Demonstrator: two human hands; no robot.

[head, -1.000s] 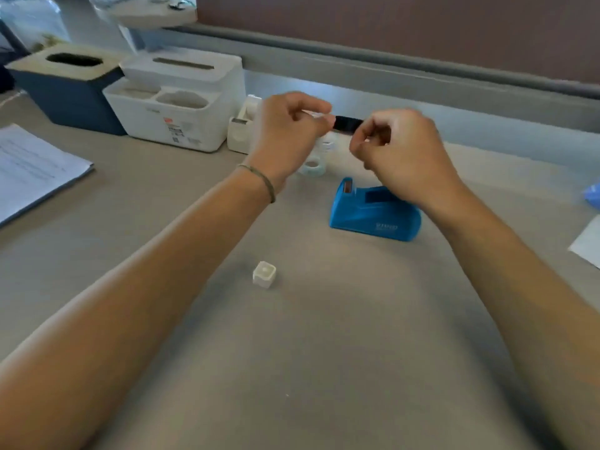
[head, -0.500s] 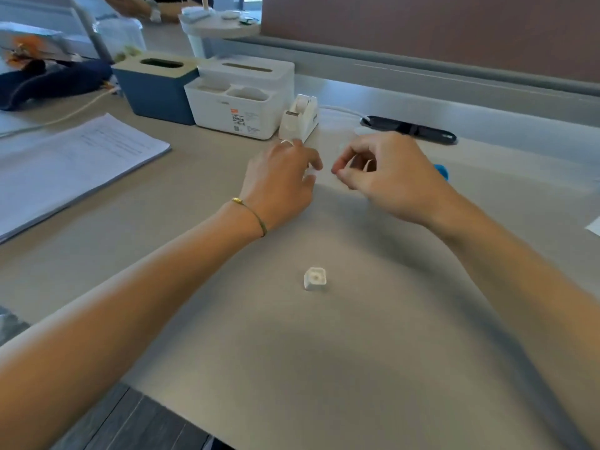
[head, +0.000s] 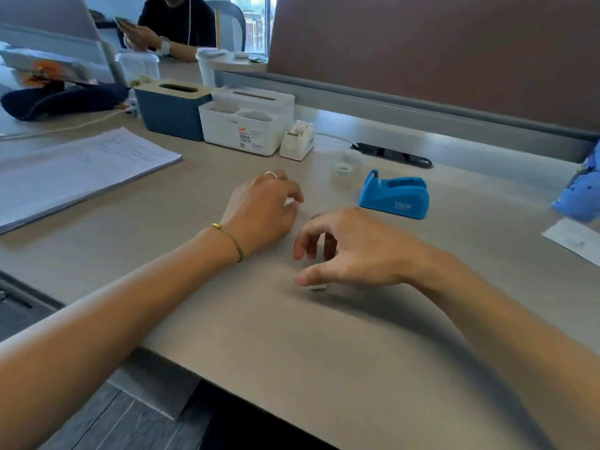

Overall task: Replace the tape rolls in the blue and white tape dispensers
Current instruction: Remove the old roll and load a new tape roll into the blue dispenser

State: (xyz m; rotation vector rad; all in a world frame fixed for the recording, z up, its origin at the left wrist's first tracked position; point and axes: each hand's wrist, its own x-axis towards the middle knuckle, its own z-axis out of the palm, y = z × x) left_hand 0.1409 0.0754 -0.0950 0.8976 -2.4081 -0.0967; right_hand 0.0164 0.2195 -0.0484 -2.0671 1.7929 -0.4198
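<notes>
Change: right hand has dropped from chest height to small white cube, grip closing, contact unclear.
Left hand: loosely curled, holding nothing visible.
Blue plastic tape dispenser: empty, beyond right hand; 2 clear rolls behind it.

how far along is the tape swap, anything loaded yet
Early stage. The blue dispenser sits with no roll visible in its slot. Two tape rolls lie loose beside it on the desk. The right hand hovers over a small white piece, fingers spread; the left hand rests curled, its contents unclear. The white dispenser sits untouched, a roll apparently in it.
</notes>
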